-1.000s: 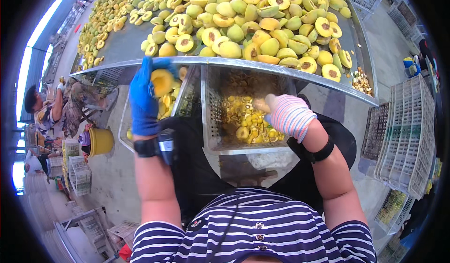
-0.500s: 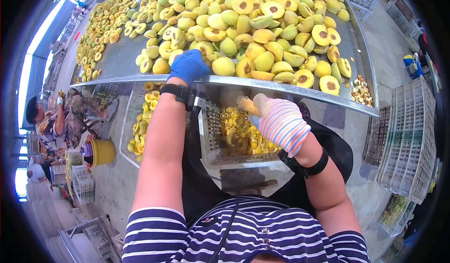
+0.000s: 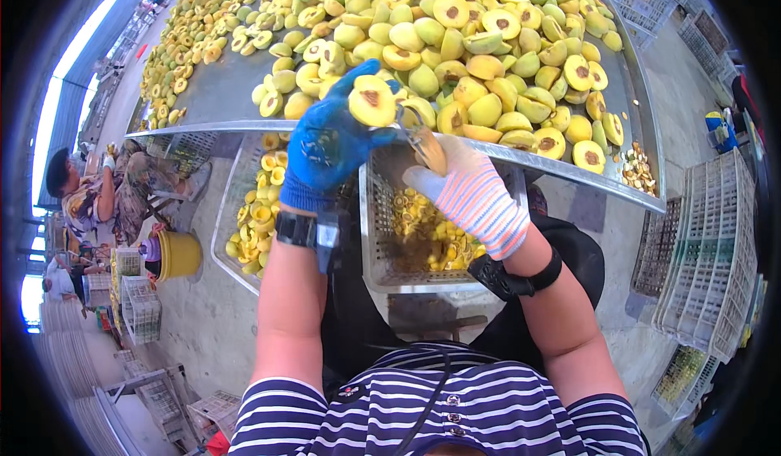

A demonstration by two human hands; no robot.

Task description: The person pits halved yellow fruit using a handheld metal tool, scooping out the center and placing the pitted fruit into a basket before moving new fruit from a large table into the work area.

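Observation:
My left hand (image 3: 327, 148), in a blue rubber-coated glove, is closed around a halved yellow peach (image 3: 373, 102). The cut face is turned up and the brown pit cavity shows in its middle. Close beside it, my right hand (image 3: 482, 196), in a white glove with coloured stripes, grips the wooden handle of a pitting tool (image 3: 431, 152). The tool's curved metal end points toward the peach half; whether they touch I cannot tell. Both hands are over the near edge of a metal table (image 3: 569, 174) heaped with peach halves (image 3: 488, 65).
Below my hands stands a crate (image 3: 423, 279) holding yellow scraps. A second crate (image 3: 236, 267), left of it, holds hollowed peach halves. Loose pits (image 3: 637, 171) lie at the table's right corner. Stacked crates (image 3: 708, 244) stand right; a person (image 3: 85, 183) sits left near a yellow bucket (image 3: 179, 255).
My left hand has come back from the pile toward me, now showing a peach half. My right hand, with the pitting tool, has moved slightly up and left toward it.

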